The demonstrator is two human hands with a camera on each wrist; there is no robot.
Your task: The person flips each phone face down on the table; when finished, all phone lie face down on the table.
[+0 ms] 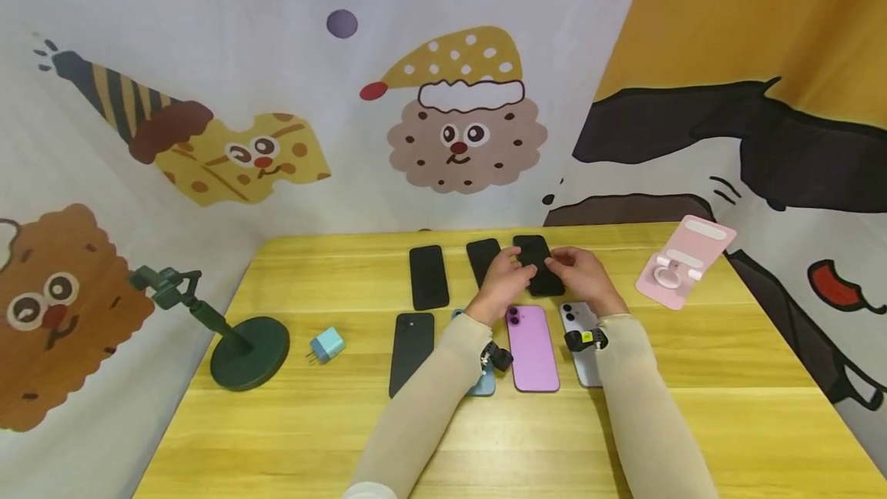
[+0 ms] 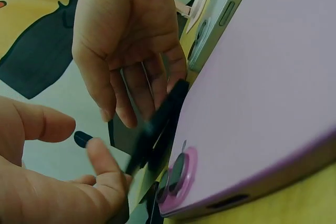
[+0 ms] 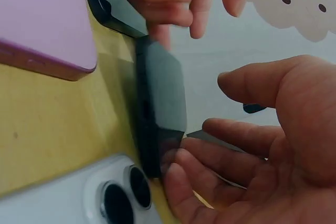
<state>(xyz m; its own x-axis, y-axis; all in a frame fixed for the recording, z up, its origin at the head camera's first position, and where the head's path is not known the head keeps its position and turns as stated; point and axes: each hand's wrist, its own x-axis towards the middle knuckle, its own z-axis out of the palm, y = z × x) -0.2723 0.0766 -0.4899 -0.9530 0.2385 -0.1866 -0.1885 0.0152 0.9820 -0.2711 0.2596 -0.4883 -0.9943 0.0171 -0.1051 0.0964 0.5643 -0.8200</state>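
Observation:
A black smartphone [image 1: 537,252] lies at the back of the table between my two hands, its dark screen facing up. My right hand [image 1: 585,277] has its fingertips at the phone's right edge, with the thumb held apart in the right wrist view. On the other side, my left hand [image 1: 500,283] has its fingers beside the left edge, thumb raised off the phone. Under the left hand, a second black phone [image 1: 480,254] is partly hidden. Nearer to me are a pink phone [image 1: 533,356] and a white phone [image 1: 578,317], both backs up.
Further left lie another black phone [image 1: 430,277], a dark grey phone [image 1: 412,349] and a blue phone [image 1: 485,386], mostly behind the left sleeve. A blue charger plug [image 1: 328,344] and green stand [image 1: 249,353] are at left, a pink phone stand [image 1: 693,249] at right.

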